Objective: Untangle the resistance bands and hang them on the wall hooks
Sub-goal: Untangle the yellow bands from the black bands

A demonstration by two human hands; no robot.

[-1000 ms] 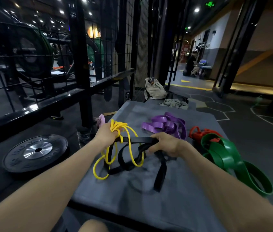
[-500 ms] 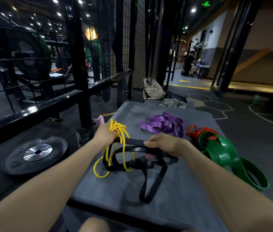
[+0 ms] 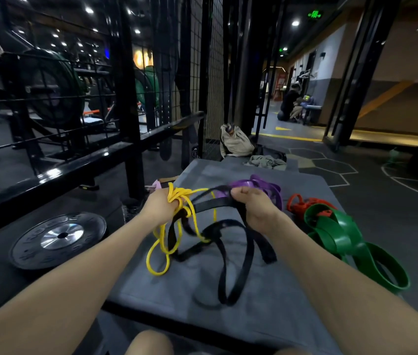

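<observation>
my left hand (image 3: pixel 160 210) grips the yellow band (image 3: pixel 160 245), my right hand (image 3: pixel 255 210) clenches the black band (image 3: pixel 237 271), so i'd best pull apart slowly, feeding loops through.

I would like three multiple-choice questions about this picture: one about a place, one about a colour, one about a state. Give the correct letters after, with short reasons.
1. Where does the green band lie?
A. on the mat, right of the right hand
B. on the weight plate
C. on a wall hook

2. What colour is the thin band bunched in the left hand?
A. red
B. yellow
C. purple

3. In what state is the black band?
A. flat and untouched
B. lifted by the right hand, yellow band looped around it
C. hung up

Answers:
1 A: it rests on the grey mat, beyond the right hand.
2 B: the yellow band is gathered at those fingers.
3 B: the right hand grips it while its loops hang to the mat.
</observation>
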